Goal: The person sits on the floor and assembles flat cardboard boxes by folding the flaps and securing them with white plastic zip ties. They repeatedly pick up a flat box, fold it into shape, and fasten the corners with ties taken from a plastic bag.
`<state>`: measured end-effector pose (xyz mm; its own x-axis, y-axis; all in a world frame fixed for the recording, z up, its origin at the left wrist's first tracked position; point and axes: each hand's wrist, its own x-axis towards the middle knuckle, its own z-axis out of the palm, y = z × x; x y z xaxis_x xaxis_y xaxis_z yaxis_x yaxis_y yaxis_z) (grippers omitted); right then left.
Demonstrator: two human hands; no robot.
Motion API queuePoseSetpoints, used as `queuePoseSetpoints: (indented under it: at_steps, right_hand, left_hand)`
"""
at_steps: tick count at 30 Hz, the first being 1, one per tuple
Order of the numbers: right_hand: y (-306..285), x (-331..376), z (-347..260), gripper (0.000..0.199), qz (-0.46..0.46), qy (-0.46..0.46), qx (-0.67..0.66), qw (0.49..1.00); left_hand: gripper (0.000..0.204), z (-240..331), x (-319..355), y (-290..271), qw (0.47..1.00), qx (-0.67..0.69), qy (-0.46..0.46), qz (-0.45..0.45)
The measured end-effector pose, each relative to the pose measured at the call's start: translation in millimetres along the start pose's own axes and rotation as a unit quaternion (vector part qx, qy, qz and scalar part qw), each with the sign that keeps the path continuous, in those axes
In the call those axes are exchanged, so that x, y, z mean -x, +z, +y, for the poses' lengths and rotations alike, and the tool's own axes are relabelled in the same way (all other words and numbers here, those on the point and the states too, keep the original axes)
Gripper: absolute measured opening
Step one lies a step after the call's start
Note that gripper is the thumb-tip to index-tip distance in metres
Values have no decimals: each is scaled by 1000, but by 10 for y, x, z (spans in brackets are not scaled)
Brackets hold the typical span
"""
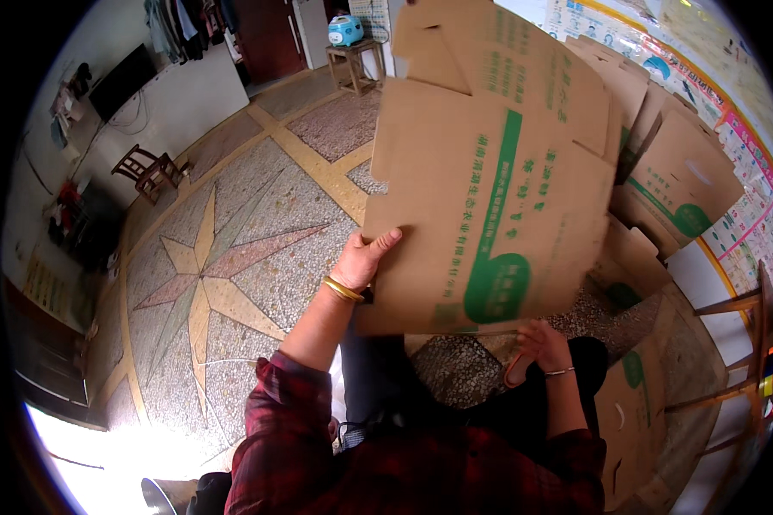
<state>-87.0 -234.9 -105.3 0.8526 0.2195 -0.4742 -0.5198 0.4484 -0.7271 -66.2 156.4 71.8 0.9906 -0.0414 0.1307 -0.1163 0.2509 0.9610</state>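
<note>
- The flattened cardboard carton (pixel 438 197), printed in green, is held up tilted before the person; its top runs out of view and its lower edge is blurred.
- The left hand (pixel 358 259) pinches the carton's left edge, thumb on the printed face; the other fingers are hidden behind the board.
- The right hand (pixel 544 345) is just below the carton's lower edge, fingers curled; whether they pinch the board or only lie near it, I cannot tell.
- An orange loop (pixel 510 376) shows just beside the right hand; the rest of it is lost against the dark trousers.
- More cardboard boxes (pixel 678 180) stand by the poster-covered wall to the right, partly covered by the carton.
- Another cardboard piece (pixel 631 421) lies on the floor at lower right, its left side behind the leg and sleeve.
- A wooden chair (pixel 730 305) at far right is cut off by the dark fisheye rim.
- Glare washes out the lower-left floor.
</note>
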Motion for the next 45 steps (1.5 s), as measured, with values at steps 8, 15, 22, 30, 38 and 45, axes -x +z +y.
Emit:
queuePoseSetpoints:
  at_steps: [8, 15, 22, 30, 38, 45]
  right_hand:
    - [312, 267, -486, 31, 37, -258, 254, 931]
    - [826, 449, -939, 31, 28, -461, 422, 780]
    - [946, -69, -1033, 34, 21, -453, 449, 770]
    - [1186, -814, -1218, 39, 36, -430, 394, 811]
    - [1253, -987, -1295, 22, 25, -438, 375, 817]
    - [1495, -444, -1338, 12, 9, -416, 423, 805]
  left_hand:
    - [29, 376, -448, 256, 845, -484, 120, -194]
    - [29, 9, -790, 154, 764, -580, 32, -280]
    - [32, -3, -854, 195, 717, -647, 30, -259]
    - [34, -49, -941, 11, 759, -591, 8, -272]
    - [33, 48, -1041, -150, 801, -540, -51, -254]
    - [39, 307, -1068, -129, 827, -535, 42, -169]
